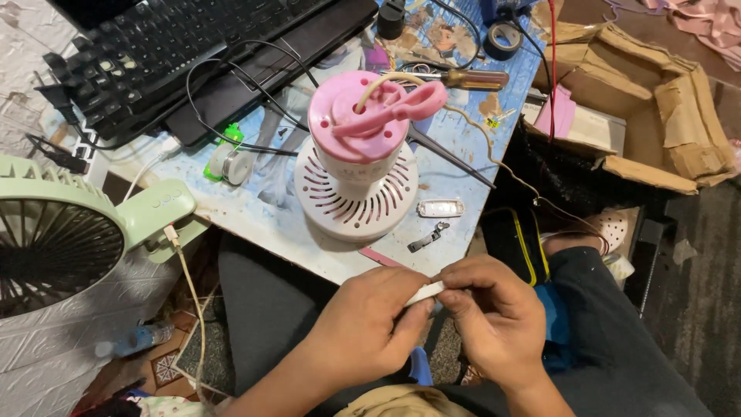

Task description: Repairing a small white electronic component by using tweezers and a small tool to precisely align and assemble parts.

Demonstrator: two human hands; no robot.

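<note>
Both hands meet below the table's near edge, over my lap. My left hand [369, 324] and my right hand [494, 313] pinch the two ends of a small white flat piece [425, 293]. On the table just beyond stands a pink and white round appliance base [356, 166] with slotted vents, pink scissors [401, 108] and a beige cord resting on top. A small white oblong part [441, 208] and a little metal clip [428, 238] lie on the table right of the base.
A green desk fan [65, 232] with a cable stands at left. Black keyboard [166, 46] at the back, a screwdriver [455, 78], tape roll [502, 38], black wires and a thin black rod nearby. Torn cardboard box [656, 116] at right.
</note>
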